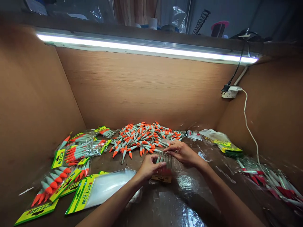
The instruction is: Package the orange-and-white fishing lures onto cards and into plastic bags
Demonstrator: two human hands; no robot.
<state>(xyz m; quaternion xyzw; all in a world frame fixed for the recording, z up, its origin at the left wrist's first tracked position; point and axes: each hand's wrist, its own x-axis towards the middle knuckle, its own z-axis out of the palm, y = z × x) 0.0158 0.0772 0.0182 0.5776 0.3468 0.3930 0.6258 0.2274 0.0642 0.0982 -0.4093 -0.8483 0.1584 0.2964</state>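
Lure packet (168, 163) is held just nearside of the lure pile (142, 135) — left hand (153, 166) pinching its side, right hand (178, 152) nearly closed at its top (grip unclear); best keep hooks (162, 154) from snagging plastic.

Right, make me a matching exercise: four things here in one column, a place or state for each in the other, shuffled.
1. Loose lures
2. Left hand
3. Clear bags
4. Black plug

A. Lying flat, lettered BCT LURE
B. Dangling beside the white socket
C. Heaped near the back panel
D. Holding the lure pack

Pairs: 1-C, 2-D, 3-A, 4-B
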